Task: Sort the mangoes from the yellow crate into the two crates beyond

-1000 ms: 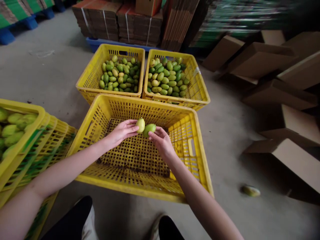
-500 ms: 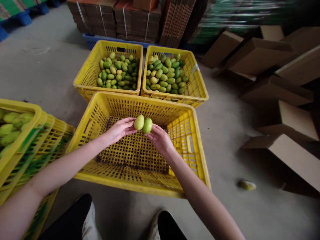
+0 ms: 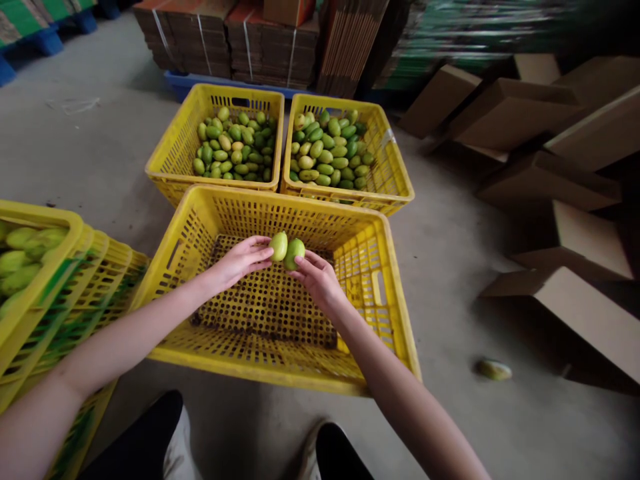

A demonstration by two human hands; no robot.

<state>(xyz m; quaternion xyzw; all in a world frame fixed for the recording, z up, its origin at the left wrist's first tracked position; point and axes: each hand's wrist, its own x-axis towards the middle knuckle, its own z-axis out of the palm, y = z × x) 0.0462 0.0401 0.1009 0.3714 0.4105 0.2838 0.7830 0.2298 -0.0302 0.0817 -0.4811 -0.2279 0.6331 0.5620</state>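
Observation:
My left hand (image 3: 245,257) is closed on a pale green oval fruit (image 3: 279,246), which looks like a small mango. Beside it, my right hand (image 3: 319,277) grips a brighter green fruit (image 3: 294,253) between thumb and fingers. Both fruits are held side by side above a yellow plastic crate (image 3: 280,382) with a perforated floor; no fruit lies in it. Behind this crate stand a left yellow crate (image 3: 165,157) and a right yellow crate (image 3: 397,170), each holding many green and yellowish fruits.
At the left edge, another yellow crate (image 3: 75,223) holds larger-looking green fruits (image 3: 23,253). Open cardboard boxes (image 3: 590,313) line the right side. One fruit (image 3: 494,369) lies on the floor. Strapped cardboard stacks (image 3: 185,40) rest on a blue pallet (image 3: 183,83) behind.
Both fruits have turned slightly in my fingers, and my right thumb now lies further over the right fruit. My hands stay in almost the same place above the crate.

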